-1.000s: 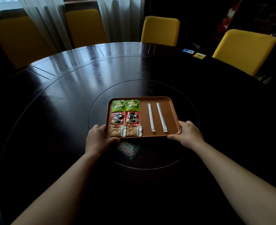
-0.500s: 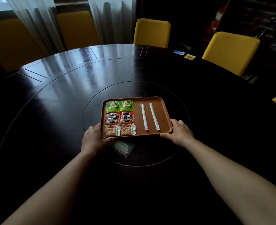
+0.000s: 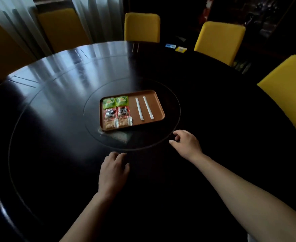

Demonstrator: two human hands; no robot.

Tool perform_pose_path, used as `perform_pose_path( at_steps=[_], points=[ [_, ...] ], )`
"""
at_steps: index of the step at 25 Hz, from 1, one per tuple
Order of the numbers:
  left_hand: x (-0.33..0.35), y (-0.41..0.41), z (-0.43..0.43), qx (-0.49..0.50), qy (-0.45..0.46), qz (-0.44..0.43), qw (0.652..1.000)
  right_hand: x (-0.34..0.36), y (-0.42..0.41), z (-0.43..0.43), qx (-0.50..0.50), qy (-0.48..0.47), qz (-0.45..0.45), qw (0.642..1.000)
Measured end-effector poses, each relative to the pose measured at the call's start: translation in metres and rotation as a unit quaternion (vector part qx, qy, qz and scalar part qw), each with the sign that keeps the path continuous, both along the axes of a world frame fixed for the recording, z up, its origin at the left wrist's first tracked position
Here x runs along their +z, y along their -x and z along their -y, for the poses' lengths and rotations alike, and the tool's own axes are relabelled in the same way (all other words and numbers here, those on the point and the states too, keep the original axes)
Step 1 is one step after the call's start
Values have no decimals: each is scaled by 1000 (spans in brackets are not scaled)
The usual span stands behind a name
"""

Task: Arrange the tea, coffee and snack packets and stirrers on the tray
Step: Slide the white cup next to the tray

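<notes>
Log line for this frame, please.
tray: loaded, on table | left hand: empty | right hand: empty | both off tray

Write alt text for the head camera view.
A brown rectangular tray on a dark round table holds green, red and tan packets in paired rows, with two white stirrers beside them. Both bare hands, left and right, hover empty nearby.

Bare forearms, no sleeves; left hand (image 3: 112, 173), right hand (image 3: 187, 143) ungloved.
</notes>
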State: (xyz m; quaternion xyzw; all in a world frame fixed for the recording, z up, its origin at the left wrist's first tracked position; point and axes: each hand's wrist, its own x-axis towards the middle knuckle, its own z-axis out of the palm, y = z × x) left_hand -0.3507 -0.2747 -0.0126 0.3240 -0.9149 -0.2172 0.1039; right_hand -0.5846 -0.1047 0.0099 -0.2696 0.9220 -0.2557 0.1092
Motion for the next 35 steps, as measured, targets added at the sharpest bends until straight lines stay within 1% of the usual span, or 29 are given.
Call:
perform_pose_path(
  at_steps=[3,7,10,14,17,23,26,32,35],
  points=[
    [5,-34,-57,-61,29,25,997,7,-57,-60,-10,14,23,1000],
    [6,-69,-116,-107,36,33,993,12,-134,-147,-43,47,42,997],
    [4,-79,-148,-147,53,43,987,13,-179,-211,-97,56,67,991],
    [-2,-75,-178,-197,72,59,976,10,-212,-290,-208,61,60,974],
    [-6,-61,-185,-215,85,79,970,10,-224,-331,-263,52,53,962],
    [-24,-32,-180,-216,79,136,964,1,-254,-367,-344,44,51,936],
    [-37,-26,-176,-206,81,154,963,-14,-262,-375,-359,22,97,928],
    [-53,-38,-180,-195,99,135,966,-35,-258,-375,-361,11,124,924],
    [-51,-37,-182,-187,109,121,969,-40,-252,-376,-378,21,115,918]
  ],
)
